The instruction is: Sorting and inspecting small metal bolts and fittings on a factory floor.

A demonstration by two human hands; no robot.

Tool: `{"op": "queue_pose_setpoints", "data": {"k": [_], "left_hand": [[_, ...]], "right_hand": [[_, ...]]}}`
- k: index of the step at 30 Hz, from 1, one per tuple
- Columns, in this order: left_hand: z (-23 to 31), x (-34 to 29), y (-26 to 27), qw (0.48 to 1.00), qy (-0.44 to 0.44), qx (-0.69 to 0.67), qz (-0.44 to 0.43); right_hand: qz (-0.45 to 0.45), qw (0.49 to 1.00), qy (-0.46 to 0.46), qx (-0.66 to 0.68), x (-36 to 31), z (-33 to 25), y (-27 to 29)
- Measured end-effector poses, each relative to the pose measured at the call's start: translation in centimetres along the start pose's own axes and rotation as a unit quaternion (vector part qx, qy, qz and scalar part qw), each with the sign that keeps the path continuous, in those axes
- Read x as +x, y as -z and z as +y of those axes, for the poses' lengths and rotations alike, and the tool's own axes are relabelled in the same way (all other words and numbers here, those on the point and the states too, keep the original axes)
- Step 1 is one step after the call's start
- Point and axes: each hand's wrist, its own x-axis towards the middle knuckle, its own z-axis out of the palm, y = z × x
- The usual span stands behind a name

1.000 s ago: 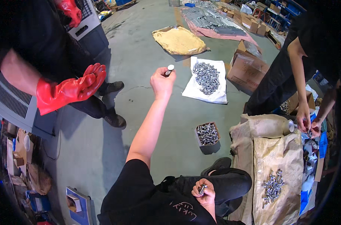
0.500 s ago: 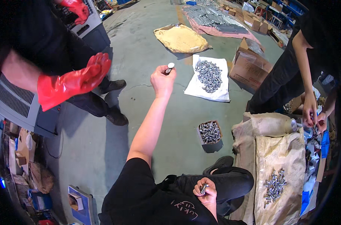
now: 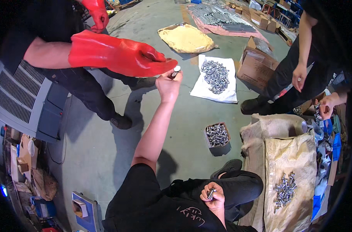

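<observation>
My left arm reaches forward over the floor. My left hand is closed round a metal bolt whose pale round head points up. A co-worker's red rubber glove stretches in from the left. Its fingertips meet or overlap the bolt's head; whether they grip it I cannot tell. Close to my lap, my right hand is closed on another shiny bolt. To its right, a loose pile of bolts lies on a tan sack cloth.
A square tub full of bolts stands on the floor. Beyond it, more metal pieces lie on a white sheet. A cardboard box and a yellowish covered tray are farther back. Another person's hand is at the right.
The red glove has swung right and reached the bolt in my left hand. Both my hands have stayed put. At the right, the other person's hands have moved apart.
</observation>
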Motion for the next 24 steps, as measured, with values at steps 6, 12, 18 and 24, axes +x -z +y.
{"op": "queue_pose_setpoints", "data": {"k": [6,12,18,24], "left_hand": [[-0.3,-0.2,0.0,1.000,0.014,-0.022,0.013],[0.3,-0.4,0.3,0.998,0.033,-0.049,-0.001],[1.4,-3.0,1.5,0.750,0.376,-0.470,-0.273],[2.4,-6.3,0.6,0.610,0.372,-0.582,-0.389]], "right_hand": [[0.001,1.000,0.000,-0.006,0.0,0.0,-0.1],[0.004,0.999,0.004,-0.039,0.0,0.1,0.0],[0.011,0.999,0.008,-0.037,0.1,0.2,0.3],[0.001,0.999,0.021,-0.049,0.1,0.0,0.4]]}}
